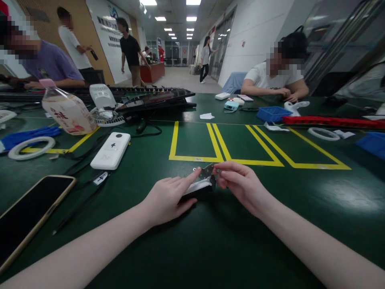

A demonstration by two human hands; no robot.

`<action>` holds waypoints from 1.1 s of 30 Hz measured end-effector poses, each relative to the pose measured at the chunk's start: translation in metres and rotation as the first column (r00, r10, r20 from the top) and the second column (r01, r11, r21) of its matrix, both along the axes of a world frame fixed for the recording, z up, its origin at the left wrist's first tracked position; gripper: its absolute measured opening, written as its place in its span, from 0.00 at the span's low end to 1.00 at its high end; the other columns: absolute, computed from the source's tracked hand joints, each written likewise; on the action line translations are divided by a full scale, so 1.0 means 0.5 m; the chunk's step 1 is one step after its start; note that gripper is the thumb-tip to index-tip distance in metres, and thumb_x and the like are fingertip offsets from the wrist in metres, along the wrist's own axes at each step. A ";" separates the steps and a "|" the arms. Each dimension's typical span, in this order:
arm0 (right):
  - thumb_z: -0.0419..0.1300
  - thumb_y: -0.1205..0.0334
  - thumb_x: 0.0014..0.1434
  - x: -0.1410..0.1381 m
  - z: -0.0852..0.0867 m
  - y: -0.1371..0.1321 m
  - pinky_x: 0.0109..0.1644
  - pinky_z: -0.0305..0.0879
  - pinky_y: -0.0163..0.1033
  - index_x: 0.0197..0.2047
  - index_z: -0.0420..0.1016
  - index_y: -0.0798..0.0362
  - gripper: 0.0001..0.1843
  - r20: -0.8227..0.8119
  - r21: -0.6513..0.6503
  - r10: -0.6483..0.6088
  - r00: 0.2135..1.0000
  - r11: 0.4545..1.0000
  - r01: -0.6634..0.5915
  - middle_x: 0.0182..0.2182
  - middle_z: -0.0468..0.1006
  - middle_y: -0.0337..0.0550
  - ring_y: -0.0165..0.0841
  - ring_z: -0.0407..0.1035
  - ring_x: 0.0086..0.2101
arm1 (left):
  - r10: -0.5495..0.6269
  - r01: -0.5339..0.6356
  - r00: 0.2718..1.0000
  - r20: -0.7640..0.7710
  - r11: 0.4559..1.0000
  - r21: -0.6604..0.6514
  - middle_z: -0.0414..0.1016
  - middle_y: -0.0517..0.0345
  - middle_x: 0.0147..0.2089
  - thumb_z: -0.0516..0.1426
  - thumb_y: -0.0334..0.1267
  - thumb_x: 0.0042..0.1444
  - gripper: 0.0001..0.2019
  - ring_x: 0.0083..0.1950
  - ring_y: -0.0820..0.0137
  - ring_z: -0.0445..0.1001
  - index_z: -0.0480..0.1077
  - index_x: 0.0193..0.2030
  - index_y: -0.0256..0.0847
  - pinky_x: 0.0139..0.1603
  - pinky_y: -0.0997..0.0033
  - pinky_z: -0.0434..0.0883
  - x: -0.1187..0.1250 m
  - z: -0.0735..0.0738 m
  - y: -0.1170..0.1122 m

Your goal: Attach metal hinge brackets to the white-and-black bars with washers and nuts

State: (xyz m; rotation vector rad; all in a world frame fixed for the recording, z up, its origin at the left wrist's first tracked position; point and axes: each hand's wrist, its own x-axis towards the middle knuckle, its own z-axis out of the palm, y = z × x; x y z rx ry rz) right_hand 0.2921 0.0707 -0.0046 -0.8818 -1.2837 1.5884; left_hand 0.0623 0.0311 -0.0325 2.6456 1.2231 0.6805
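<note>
Low over the green table, my left hand (168,196) is closed around a small dark, narrow object with a pale inner strip (199,187). Its index finger reaches over to a thin grey metal-looking piece (207,171) at the top. My right hand (240,184) pinches the right end of that metal piece, with thumb and fingers close together. The exact kind of object cannot be made out, and my left palm hides part of it.
Yellow tape outlines (225,159) mark the table beyond my hands. To the left lie a white power bank (111,151), a phone (33,212), a tape roll (31,147) and a bottle (67,110). A blue tray (272,114) sits right; several people are around.
</note>
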 end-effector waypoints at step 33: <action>0.62 0.57 0.59 0.016 0.040 -0.003 0.38 0.69 0.39 0.38 0.77 0.53 0.08 0.527 0.431 -0.116 0.842 0.890 -0.147 0.34 0.77 0.44 0.34 0.72 0.34 | 0.018 -0.018 1.000 -0.015 1.000 -0.017 0.78 0.53 0.47 0.59 0.39 0.59 0.45 0.46 0.61 0.78 0.30 0.72 0.44 0.46 0.56 0.76 -0.002 -0.005 -0.001</action>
